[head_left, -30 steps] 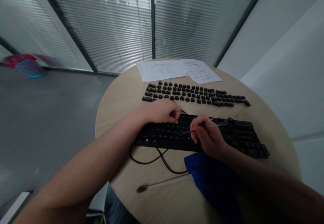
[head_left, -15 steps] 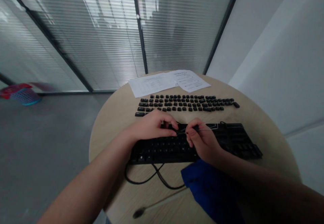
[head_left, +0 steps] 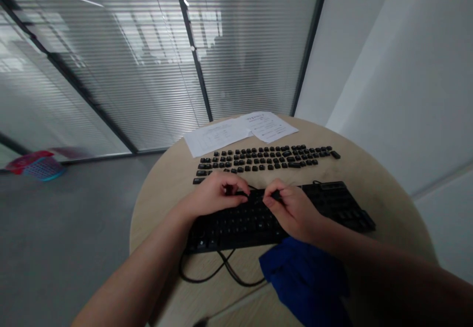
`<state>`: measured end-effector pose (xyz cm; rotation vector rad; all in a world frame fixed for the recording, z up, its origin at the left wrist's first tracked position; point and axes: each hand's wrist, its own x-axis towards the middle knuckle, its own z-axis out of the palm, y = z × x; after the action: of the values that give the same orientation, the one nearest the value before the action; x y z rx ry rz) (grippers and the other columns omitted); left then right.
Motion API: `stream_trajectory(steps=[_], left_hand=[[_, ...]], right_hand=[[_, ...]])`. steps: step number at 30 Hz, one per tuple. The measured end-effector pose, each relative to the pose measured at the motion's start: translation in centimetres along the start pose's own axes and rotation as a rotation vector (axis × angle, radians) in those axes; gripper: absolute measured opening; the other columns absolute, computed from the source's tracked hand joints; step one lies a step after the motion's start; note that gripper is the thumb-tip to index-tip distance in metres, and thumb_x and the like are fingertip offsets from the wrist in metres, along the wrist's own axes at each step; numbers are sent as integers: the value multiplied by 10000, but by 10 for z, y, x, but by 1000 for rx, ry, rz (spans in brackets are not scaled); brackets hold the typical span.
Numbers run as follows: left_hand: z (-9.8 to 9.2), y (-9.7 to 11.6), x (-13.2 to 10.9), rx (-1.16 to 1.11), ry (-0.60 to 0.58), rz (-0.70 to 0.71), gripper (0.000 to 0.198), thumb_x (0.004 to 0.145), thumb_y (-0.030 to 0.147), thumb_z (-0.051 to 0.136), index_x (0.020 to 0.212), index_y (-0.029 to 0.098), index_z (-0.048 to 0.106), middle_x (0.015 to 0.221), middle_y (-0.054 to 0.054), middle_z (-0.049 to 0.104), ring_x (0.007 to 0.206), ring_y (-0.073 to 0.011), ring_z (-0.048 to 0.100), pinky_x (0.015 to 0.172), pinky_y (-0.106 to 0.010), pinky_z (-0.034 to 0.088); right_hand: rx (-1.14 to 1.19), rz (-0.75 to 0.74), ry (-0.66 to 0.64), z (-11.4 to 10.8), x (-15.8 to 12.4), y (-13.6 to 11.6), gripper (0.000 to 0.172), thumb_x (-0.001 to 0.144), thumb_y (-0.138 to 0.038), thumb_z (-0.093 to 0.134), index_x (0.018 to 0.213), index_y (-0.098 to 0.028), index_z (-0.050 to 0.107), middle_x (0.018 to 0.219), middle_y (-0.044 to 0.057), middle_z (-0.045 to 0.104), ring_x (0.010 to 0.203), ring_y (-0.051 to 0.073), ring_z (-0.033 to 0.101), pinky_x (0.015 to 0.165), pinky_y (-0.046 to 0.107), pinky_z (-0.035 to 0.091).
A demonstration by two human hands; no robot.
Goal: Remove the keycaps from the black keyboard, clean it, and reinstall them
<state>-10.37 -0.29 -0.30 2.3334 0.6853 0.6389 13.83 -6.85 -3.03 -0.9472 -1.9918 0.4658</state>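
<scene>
The keyboard (head_left: 240, 226) looks matt plastic, the table (head_left: 388, 208) smooth wood, the sheets (head_left: 216, 138) paper, the bundle (head_left: 303, 277) cloth.

A round wood-grained table (head_left: 158, 196) carries overlapping paper sheets (head_left: 218, 138), rows of black keycaps (head_left: 271, 166), a black keyboard (head_left: 254, 221), a cable (head_left: 242, 282), a thin rod (head_left: 236, 302) and a blue cloth (head_left: 303, 280).

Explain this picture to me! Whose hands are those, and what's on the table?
No robot here: those are a person's bare left hand and right hand. The camera sits on that person's head, looking forward and down. On the round table lie a black keyboard under the hands, rows of loose black keys beyond it, papers further back, a blue cloth and a cable. The right hand's grip has something dark in it, too unclear to name. I can't tell whether the left holds anything.
</scene>
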Motion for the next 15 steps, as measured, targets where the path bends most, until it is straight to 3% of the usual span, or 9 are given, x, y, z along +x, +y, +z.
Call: stream_trajectory(steps=[5, 10, 15], left_hand=[[-16, -16, 17, 171, 174, -67, 184, 880, 312, 711, 993, 180, 773, 801, -24, 739, 640, -129, 604, 602, -255, 464], [-12, -39, 43, 533, 87, -54, 103, 865, 242, 730, 951, 225, 784, 902, -30, 786, 849, -202, 674, 797, -334, 502], [3, -60, 46, 660, 17, -61, 81, 875, 243, 717, 922, 231, 782, 907, -23, 796, 884, -224, 668, 853, -373, 480]], right_hand=[[16, 33, 143, -15, 4, 8, 149, 997, -294, 531, 865, -233, 563, 628, -24, 602, 544, 146, 576, 562, 271, 401], [-27, -24, 244, -21, 9, 20, 143, 976, -249, 538, 835, -236, 552, 651, -19, 613, 570, 148, 587, 577, 271, 420], [-41, -66, 248, -19, 8, 26, 107, 966, -223, 552, 861, -236, 574, 696, -8, 655, 605, 157, 623, 593, 268, 449]])
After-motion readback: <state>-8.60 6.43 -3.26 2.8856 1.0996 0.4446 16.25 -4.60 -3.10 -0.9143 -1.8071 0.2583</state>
